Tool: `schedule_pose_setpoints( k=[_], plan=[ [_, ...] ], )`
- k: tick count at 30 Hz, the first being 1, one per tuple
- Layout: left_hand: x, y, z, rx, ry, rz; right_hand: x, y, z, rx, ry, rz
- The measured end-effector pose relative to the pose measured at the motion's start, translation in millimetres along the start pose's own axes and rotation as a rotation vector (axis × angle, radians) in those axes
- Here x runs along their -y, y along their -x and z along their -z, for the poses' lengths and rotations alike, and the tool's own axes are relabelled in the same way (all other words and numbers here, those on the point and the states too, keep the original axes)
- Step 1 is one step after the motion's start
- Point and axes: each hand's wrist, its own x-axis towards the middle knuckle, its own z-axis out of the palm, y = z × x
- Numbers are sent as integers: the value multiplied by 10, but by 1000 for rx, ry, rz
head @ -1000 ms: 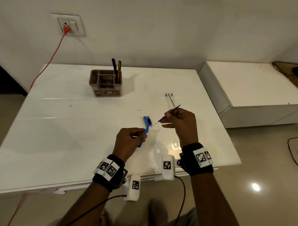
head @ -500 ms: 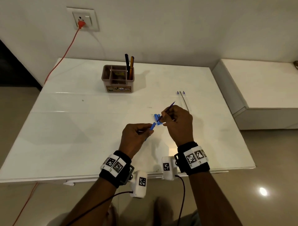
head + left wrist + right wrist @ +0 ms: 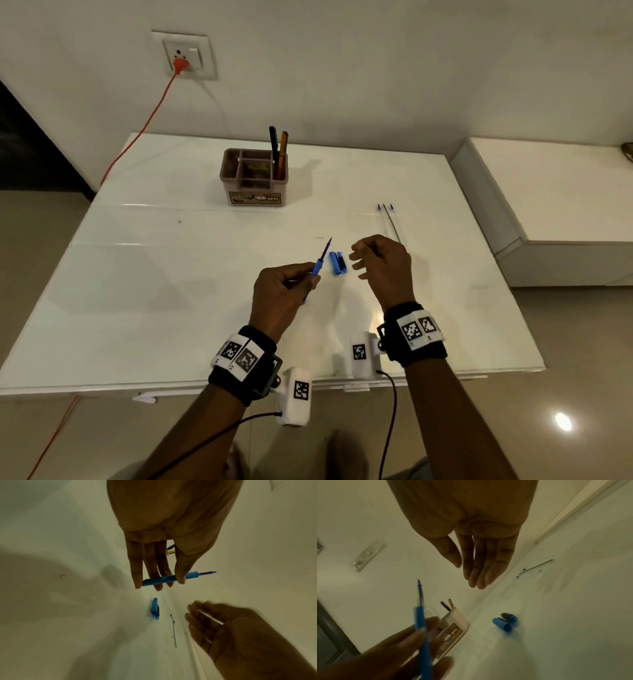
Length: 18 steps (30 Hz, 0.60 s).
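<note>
Head view high, looking down over table (image 3: 171, 308); wrist views close along fingers (image 3: 137, 568), all sharing blue caps (image 3: 155, 607)

The right grip (image 3: 231, 628) was blurred at 4 o'clock in the left wrist view; we could not identify the pale streak across it. In the head view it hid the near ends of the refills (image 3: 390, 221). The blue pen (image 3: 419, 616) ran off the right wrist view at 6 o'clock.

One blue pen (image 3: 317, 267), two blue caps (image 3: 334, 263), seemingly three refills (image 3: 391, 222), two pens (image 3: 278, 150), one organiser (image 3: 255, 198)
</note>
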Motion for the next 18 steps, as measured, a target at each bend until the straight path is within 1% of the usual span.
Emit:
schedule_pose_setpoints(
  k=[2, 4, 6, 8, 11, 16, 18],
  plan=[
    [2, -20, 32, -17, -7, -11, -143, -137, -46, 37, 162, -38],
    [9, -31, 40, -21, -18, -19, -236, -206, -126, 74, 327, -33],
    [29, -39, 35, -21, -20, -19, -272, -228, -204, 46, 442, -41],
    [55, -57, 43, -20, -24, -17, -276, -274, -299, 15, 513, -20],
    [68, -57, 22, -7, -32, -17, -290, -340, -373, 39, 622, 29],
    [84, -74, 63, -8, -26, -18, -279, -398, -429, 74, 728, 22],
    [88, -68, 61, 0, -29, -19, -275, -401, -376, 82, 745, -19]
  ],
)
